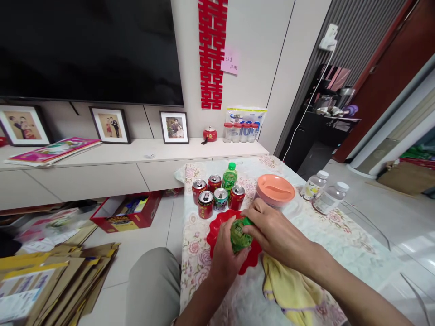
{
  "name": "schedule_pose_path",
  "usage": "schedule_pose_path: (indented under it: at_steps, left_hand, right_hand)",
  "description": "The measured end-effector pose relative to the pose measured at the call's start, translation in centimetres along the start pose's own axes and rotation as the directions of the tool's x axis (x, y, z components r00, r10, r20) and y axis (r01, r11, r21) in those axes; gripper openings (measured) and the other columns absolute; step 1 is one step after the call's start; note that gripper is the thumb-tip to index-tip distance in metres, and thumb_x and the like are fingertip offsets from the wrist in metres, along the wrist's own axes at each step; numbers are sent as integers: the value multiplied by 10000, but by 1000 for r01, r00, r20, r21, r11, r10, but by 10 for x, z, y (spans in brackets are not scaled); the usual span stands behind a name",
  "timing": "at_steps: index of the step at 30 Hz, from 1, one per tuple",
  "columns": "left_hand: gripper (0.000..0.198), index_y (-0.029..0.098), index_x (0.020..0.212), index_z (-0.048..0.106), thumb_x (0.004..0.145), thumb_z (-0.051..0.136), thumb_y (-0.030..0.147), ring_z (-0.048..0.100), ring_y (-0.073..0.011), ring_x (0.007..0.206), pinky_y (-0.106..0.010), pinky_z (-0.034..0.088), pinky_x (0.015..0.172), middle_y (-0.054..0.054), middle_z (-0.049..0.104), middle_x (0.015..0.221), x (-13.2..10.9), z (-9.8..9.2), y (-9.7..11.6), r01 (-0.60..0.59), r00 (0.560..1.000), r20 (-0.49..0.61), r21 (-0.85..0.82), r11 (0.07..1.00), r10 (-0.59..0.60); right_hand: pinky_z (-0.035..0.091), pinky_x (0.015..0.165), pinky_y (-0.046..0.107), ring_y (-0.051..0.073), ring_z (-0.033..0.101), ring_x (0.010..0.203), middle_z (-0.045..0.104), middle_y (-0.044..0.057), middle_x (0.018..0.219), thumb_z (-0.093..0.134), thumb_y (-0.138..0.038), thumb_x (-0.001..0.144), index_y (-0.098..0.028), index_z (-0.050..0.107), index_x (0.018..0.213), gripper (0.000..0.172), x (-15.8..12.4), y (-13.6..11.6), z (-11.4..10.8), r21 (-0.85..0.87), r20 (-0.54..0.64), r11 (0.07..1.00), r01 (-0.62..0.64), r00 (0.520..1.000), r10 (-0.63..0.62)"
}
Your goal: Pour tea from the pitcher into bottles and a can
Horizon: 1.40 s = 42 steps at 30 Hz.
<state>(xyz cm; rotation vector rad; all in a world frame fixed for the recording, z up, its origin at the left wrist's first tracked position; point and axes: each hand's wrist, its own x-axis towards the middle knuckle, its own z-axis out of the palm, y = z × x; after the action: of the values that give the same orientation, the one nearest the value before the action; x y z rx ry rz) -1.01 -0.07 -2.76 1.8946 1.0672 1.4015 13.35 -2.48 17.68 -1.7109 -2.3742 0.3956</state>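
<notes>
Green bottle [239, 239] over one red dish [252, 262]: left hand [224, 251] grips its body, right hand [268, 226] its cap [247, 221]. Beyond: four red cans [205, 208], one teal can [220, 201]; farther, four jars [237, 134], a bag [261, 117] partly reading "100".

Reads 囍 over and over down the red paper [213, 54], shows a large blue 100, partly behind the jars [228, 133], on the bag [247, 116], bears handwriting, apparently opening with 35, on the pink note [230, 62], and turns too small to make out on the cans [205, 206].
</notes>
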Motion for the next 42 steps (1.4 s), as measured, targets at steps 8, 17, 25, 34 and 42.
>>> schedule_pose_path:
  at_steps: [8, 17, 25, 34, 42]
  left_hand:
    - [771, 207, 1531, 422, 829, 738, 222, 572, -403, 1439, -621, 486, 1168, -214, 587, 1525, 4, -5, -6, 71, 995, 79, -64, 995, -66]
    - [750, 205, 1556, 355, 882, 684, 222, 532, -387, 1473, -619, 485, 1169, -227, 525, 1565, 9, -13, -10, 97, 979, 183, -37, 995, -89]
    - [734, 185, 1500, 386, 828, 672, 253, 573, -411, 1396, -662, 488, 1130, -237, 554, 1486, 14, -8, -5, 136, 983, 133, -68, 988, -127]
    - [712, 201, 1484, 390, 841, 681, 293, 549, -414, 1419, -652, 470, 1146, -225, 546, 1483, 18, -11, -5, 170, 978, 142, -105, 980, -154]
    - [703, 208, 1489, 391, 847, 675, 241, 556, -390, 1419, -626, 478, 1158, -205, 548, 1486, 22, -16, 2, 110, 976, 200, -83, 990, -92]
  right_hand:
    - [471, 815, 370, 245, 598, 992, 604, 127, 1094, 553, -66, 997, -115, 660, 1032, 122, 5, 1, 9, -2, -44, 999, 42, 998, -42]
    - [489, 807, 332, 212, 579, 991, 626, 118, 1140, 553, 73, 885, -131, 660, 1032, 273, 3, 16, 24, 8, -118, 981, 196, 974, -193]
    - [517, 887, 325, 202, 606, 1050, 669, 95, 1166, 534, -15, 983, -165, 672, 1096, 233, 9, 17, 15, -15, -133, 967, 253, 958, -252]
    - [493, 826, 407, 287, 606, 952, 653, 171, 991, 567, -102, 1005, -88, 698, 953, 141, 23, 4, 29, -141, -213, 988, 67, 972, -97]
    - [490, 830, 350, 231, 579, 971, 651, 122, 1044, 530, -80, 1004, -134, 669, 1023, 150, 12, 17, 20, -56, -192, 978, 201, 959, -208]
